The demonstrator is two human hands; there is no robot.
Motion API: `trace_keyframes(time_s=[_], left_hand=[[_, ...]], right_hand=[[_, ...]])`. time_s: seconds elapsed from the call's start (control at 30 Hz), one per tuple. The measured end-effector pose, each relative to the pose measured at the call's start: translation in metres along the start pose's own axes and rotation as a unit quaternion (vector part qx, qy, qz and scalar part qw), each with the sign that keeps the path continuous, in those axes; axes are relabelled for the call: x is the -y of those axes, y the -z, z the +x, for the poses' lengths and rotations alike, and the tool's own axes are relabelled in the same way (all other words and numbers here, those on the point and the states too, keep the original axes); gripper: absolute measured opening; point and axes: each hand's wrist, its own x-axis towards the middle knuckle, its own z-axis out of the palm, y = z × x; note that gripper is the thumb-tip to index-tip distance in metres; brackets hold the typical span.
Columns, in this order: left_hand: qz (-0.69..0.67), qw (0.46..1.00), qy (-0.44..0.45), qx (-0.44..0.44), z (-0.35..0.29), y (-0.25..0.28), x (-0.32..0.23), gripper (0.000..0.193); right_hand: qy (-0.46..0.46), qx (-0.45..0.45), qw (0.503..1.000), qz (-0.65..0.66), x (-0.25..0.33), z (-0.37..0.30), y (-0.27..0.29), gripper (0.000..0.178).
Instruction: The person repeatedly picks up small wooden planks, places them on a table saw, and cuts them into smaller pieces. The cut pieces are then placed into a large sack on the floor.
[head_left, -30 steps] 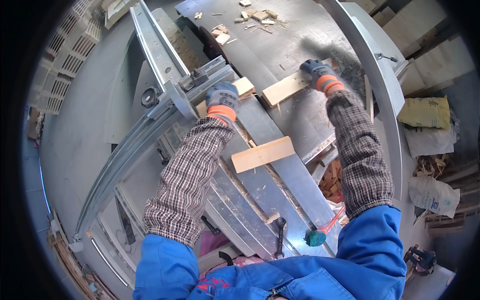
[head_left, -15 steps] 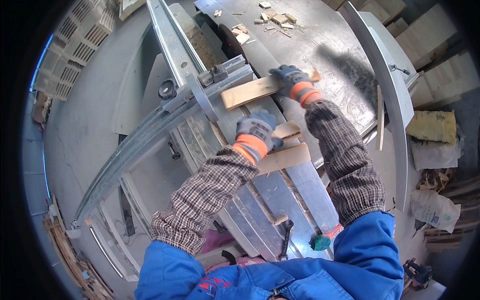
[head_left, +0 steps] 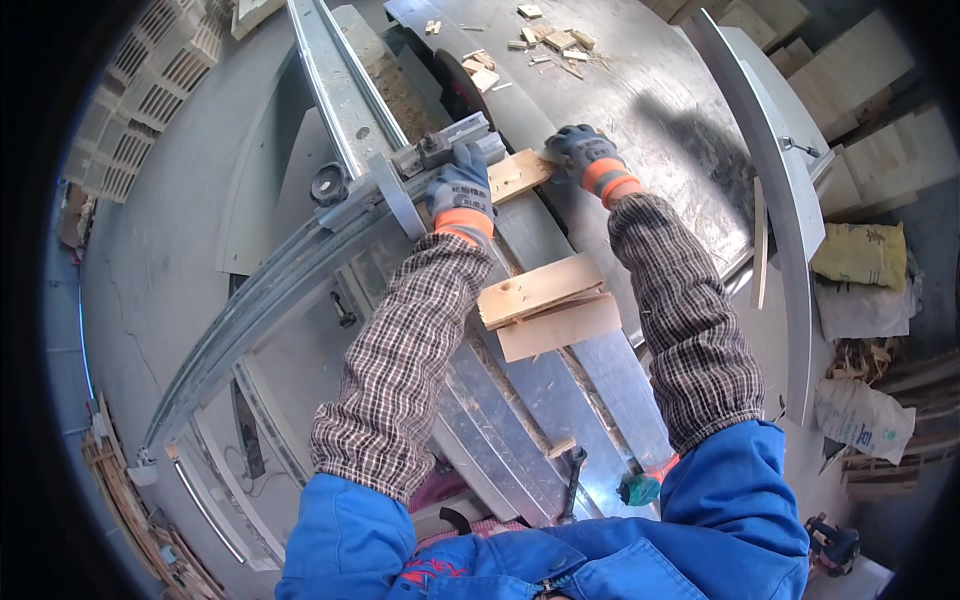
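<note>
A short wooden board lies across the sliding-table saw, alongside the metal fence. My left hand, in a grey-blue glove with an orange cuff, is closed over the board's left end next to the fence. At the board's right end, my gloved right hand grips it with bent fingers. Nearer me, a pale board rests partly against another pale board on the slotted metal table. Beyond the held board stands the dark round saw blade.
Wood offcuts are scattered on the far tabletop. A wrench and a green-and-red tool lie close to my body. A grey panel rises at the right, with sacks beyond it.
My left hand has left the near boards and moved forward and left to the fence. The board in my right hand has shifted, its left end now under my left hand.
</note>
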Motion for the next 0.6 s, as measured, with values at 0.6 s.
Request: trace_keyframes(time_s=[0.6], left_hand=[[-0.075,0.997,0.012,0.030,-0.006,0.004,0.003,0.108]], right_hand=[[-0.086,-0.005,0.994,0.071,-0.044,-0.001,0.004,0.064]])
